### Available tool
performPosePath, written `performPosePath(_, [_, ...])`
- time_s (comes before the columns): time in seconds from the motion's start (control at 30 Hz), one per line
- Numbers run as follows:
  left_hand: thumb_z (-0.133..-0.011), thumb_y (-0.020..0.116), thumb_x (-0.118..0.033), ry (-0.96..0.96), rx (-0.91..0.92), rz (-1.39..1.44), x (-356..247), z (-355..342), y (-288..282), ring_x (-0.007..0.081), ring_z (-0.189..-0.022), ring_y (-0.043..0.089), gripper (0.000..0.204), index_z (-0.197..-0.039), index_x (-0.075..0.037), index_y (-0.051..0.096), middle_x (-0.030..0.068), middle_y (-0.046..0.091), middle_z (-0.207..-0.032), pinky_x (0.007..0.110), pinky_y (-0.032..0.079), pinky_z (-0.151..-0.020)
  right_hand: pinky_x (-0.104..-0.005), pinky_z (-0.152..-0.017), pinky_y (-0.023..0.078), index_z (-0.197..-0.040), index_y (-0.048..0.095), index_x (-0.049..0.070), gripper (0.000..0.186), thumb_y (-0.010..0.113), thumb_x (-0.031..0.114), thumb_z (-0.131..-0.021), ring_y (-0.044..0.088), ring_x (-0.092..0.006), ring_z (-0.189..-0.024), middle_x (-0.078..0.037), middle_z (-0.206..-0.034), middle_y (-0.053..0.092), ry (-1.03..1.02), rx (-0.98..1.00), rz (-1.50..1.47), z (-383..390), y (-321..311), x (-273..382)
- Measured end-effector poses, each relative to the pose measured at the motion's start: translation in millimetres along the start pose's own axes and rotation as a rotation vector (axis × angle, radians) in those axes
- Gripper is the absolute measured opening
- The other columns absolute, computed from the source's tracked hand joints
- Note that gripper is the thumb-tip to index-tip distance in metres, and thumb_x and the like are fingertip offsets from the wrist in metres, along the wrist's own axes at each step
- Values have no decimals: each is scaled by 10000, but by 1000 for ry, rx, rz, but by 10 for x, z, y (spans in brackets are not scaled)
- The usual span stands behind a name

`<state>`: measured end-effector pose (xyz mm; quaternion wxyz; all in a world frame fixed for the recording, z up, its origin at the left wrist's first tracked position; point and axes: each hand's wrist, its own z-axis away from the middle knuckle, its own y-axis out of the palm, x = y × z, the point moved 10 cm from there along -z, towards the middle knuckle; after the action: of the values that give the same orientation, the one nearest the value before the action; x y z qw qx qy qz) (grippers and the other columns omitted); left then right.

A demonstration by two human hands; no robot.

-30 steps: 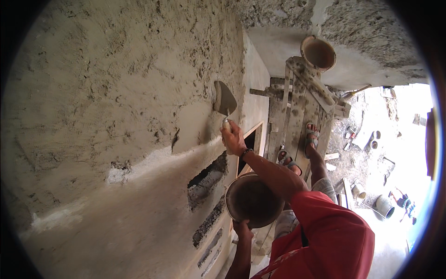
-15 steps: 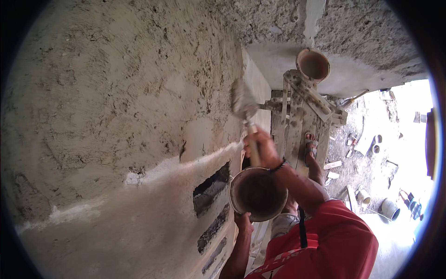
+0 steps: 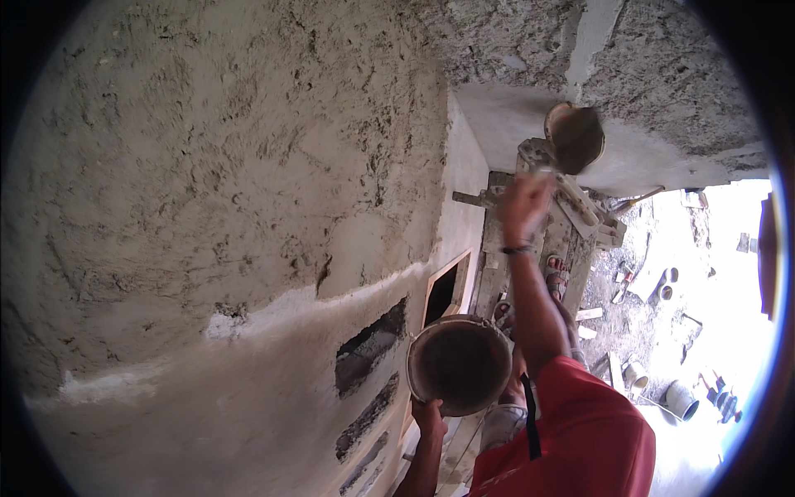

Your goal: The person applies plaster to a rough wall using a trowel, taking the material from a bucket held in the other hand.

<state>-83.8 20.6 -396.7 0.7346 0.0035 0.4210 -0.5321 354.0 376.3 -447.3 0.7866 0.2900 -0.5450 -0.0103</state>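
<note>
My left hand [image 3: 429, 414] grips the rim of a round, dark-bottomed bucket [image 3: 458, 363], held beside the wall at the lower middle. My right hand [image 3: 526, 205], blurred and closed on a trowel, is out over the plank scaffold. The trowel's dark blade [image 3: 584, 145] lies across my view of a second bucket [image 3: 555, 124] at the scaffold's far end; whether they touch, I cannot tell. On the left is the rough plastered wall [image 3: 224, 182], with a smoother band [image 3: 199, 373] below it.
Dark slots [image 3: 364, 348] and a wood-framed opening [image 3: 439, 298] break the wall. My feet [image 3: 555, 273] stand on narrow planks [image 3: 571, 257]. Past their right edge is bright, lower ground with scattered buckets [image 3: 681, 399], boards and a small, unclear dark figure [image 3: 725, 398]. A rough concrete surface [image 3: 646, 83] spans the top.
My right hand and trowel have moved from the wall rightward and up toward the far bucket. The held bucket has shifted only slightly, still in my left hand.
</note>
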Motion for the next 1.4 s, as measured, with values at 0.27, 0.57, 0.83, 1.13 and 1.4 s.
performPosePath(0.27, [-581,545,128,33,-11,19,222,-38,-93,241,-1058,577,792,-1340,-88,484,70,593,-1186,343,456,-922,-515,-777,498,-1365,394,12,574,595,187,-856,607,-489,-890,-319,-1012,613,114,811,594,2048,851,168])
performPosePath(0.57, [-618,504,111,-26,102,77,-538,222,802,252,-1091,568,720,-1324,-23,490,109,575,-1233,342,462,-921,-466,-763,542,-1281,498,59,437,583,201,-877,669,-392,-878,-238,-975,653,167,1507,1191,1693,-401,1952])
performPosePath(0.83, [-640,506,92,309,171,85,-1721,679,1416,222,-944,597,536,-1170,28,550,117,614,-1067,313,454,-882,-415,-641,578,-1130,561,46,288,518,150,-864,695,-287,-777,-160,-888,666,-470,1667,1677,1657,27,1950])
performPosePath(1.13, [-684,495,115,447,280,128,-2328,1101,1378,232,-965,591,502,-1179,45,545,141,607,-1076,318,446,-899,-390,-561,565,-1140,570,54,313,552,137,-839,695,-285,-727,-141,-845,667,-648,1866,1693,1848,-219,2267])
performPosePath(1.4, [-690,519,91,545,367,31,-2297,1229,1527,312,-1067,603,567,-1255,39,530,209,610,-1141,383,437,-949,-409,-576,564,-1157,575,49,386,612,204,-805,692,-301,-758,-128,-870,662,-771,1739,1676,1719,-234,2215])
